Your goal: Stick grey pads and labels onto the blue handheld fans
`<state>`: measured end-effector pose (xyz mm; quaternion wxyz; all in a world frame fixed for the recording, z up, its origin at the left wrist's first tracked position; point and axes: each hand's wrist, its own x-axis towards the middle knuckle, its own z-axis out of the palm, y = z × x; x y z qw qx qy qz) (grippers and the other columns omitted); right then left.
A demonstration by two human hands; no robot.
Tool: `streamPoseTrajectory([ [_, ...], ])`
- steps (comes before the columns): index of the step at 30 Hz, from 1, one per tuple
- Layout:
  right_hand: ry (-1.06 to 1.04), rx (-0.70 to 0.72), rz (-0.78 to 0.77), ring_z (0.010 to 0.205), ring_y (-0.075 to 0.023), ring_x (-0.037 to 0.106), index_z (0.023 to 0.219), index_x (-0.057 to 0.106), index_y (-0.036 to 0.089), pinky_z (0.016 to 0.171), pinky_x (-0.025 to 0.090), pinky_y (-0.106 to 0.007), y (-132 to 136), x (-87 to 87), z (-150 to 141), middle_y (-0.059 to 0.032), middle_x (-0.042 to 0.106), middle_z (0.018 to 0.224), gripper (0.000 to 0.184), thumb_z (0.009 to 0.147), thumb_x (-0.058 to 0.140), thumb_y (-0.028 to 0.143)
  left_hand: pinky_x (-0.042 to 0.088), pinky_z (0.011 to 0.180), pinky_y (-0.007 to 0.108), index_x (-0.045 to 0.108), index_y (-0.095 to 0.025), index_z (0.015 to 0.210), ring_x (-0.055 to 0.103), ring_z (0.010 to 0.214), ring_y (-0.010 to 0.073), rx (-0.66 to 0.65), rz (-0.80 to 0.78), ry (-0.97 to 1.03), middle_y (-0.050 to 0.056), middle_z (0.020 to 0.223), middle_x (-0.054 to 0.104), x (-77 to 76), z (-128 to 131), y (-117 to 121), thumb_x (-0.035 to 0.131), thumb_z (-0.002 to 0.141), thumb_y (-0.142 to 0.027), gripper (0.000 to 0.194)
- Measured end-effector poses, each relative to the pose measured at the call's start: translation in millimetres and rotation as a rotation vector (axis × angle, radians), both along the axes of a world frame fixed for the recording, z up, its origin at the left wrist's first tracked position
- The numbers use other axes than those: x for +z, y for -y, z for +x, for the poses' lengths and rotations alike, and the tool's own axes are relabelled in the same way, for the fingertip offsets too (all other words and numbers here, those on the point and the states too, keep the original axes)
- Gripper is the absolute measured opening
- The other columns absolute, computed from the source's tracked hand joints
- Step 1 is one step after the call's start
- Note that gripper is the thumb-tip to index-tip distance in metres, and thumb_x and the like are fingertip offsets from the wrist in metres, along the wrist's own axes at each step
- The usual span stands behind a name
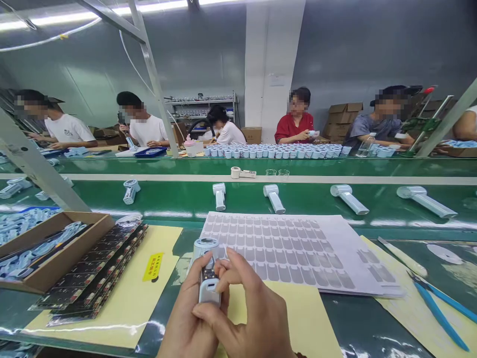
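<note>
My left hand (188,318) is closed round a small pale blue handheld device (207,271) with a round head, held upright near the table's front edge. My right hand (248,311) is closed on the same device from the right, its fingertips pinching at the dark panel on the device's front. Just behind my hands lies a white sheet of grey rectangular stickers (294,251).
A stack of black circuit boards (99,268) lies on a yellow sheet at left, beside a cardboard box (55,253) of blue parts. Blue pliers (437,308) and a white tool (402,256) lie at right. Several devices (274,198) rest on the green conveyor. Several people work across the line.
</note>
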<state>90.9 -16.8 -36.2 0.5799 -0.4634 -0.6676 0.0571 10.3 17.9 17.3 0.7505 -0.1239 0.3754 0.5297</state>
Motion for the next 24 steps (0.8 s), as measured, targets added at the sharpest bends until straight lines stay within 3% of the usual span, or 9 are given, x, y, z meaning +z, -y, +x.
streamPoseTrajectory([
  [3,-0.287,0.073,-0.459,0.110,-0.0092,0.060,0.144,0.029,0.049,0.093,0.050,-0.020,1.9,11.1,2.6,0.0088,0.052,0.125,0.093,0.067,0.077,0.029,0.048,0.046,0.012,0.054,-0.007,0.096,0.054,0.046,0.0064,0.023,-0.110,0.100,0.004,0.068,0.054,5.0,-0.7,2.8,0.053,0.095,-0.016,0.010],
  [5,-0.515,0.200,-0.758,0.120,-0.0109,0.052,0.144,0.032,0.047,0.105,0.044,-0.026,0.9,16.6,5.7,0.0081,0.047,0.129,0.088,0.067,0.071,0.030,0.047,0.045,0.012,0.055,-0.006,0.101,0.054,0.046,0.0059,0.013,-0.087,0.114,0.005,0.070,0.054,6.2,-2.1,3.2,0.052,0.095,-0.016,0.012],
  [6,-0.563,0.271,-0.798,0.122,-0.0112,0.051,0.145,0.033,0.041,0.107,0.043,-0.026,-0.4,17.5,7.6,0.0051,0.047,0.129,0.082,0.072,0.069,0.035,0.048,0.045,0.015,0.056,-0.007,0.101,0.055,0.047,0.0074,0.025,-0.077,0.090,0.005,0.069,0.054,5.8,-3.5,3.0,0.050,0.095,-0.013,0.011],
  [9,-0.669,0.448,-0.711,0.117,-0.0096,0.056,0.146,0.031,0.026,0.106,0.046,-0.021,-4.4,14.9,13.7,-0.0036,0.046,0.131,0.071,0.090,0.061,0.056,0.051,0.045,0.020,0.058,-0.006,0.095,0.058,0.049,0.0114,0.038,-0.125,0.107,0.008,0.070,0.059,2.1,-11.4,1.5,0.047,0.096,-0.015,0.014],
  [12,-0.714,0.427,-0.736,0.113,-0.0096,0.059,0.143,0.034,0.024,0.093,0.050,-0.020,-2.9,11.4,18.5,-0.0041,0.048,0.132,0.070,0.091,0.054,0.067,0.053,0.047,0.021,0.057,-0.006,0.095,0.057,0.050,0.0099,0.022,-0.102,0.117,0.007,0.073,0.057,-2.8,-23.7,-1.9,0.051,0.095,-0.016,0.012],
  [15,-0.467,0.334,-0.819,0.110,-0.0078,0.056,0.120,0.056,0.023,0.083,0.046,-0.019,2.3,6.2,20.6,-0.0008,0.054,0.124,0.036,0.096,0.054,0.050,0.057,0.054,0.025,0.059,-0.004,0.097,0.061,0.059,0.0121,0.040,0.013,-0.143,0.008,0.078,0.057,-8.1,-36.0,-6.6,0.051,0.091,-0.007,0.011],
  [17,-0.322,0.350,-0.849,0.104,-0.0086,0.057,0.095,0.062,0.019,0.079,0.046,-0.020,5.2,0.0,20.7,-0.0006,0.055,0.120,0.016,0.093,0.056,0.034,0.061,0.065,0.033,0.061,0.001,0.097,0.067,0.074,0.0208,0.049,0.075,-0.329,0.015,0.086,0.062,-13.4,-43.5,-8.6,0.053,0.087,-0.001,0.013],
  [20,-0.210,0.384,-0.858,0.094,-0.0104,0.058,0.080,0.061,0.015,0.076,0.042,-0.024,7.7,-11.6,19.7,-0.0007,0.057,0.111,0.007,0.085,0.058,0.019,0.060,0.084,0.043,0.064,0.007,0.096,0.066,0.099,0.0344,-0.016,0.154,-0.434,0.026,0.105,0.063,-24.9,-53.3,-7.1,0.058,0.079,0.005,0.017],
  [24,-0.093,0.381,-0.807,0.079,-0.0065,0.056,0.079,0.058,0.015,0.074,0.040,-0.023,8.4,-32.1,19.2,0.0011,0.057,0.101,0.004,0.083,0.056,0.014,0.055,0.098,0.039,0.070,0.003,0.093,0.060,0.114,0.0369,-0.212,0.317,-0.429,0.025,0.111,0.064,-40.0,-58.7,1.7,0.073,0.070,-0.002,0.023],
])
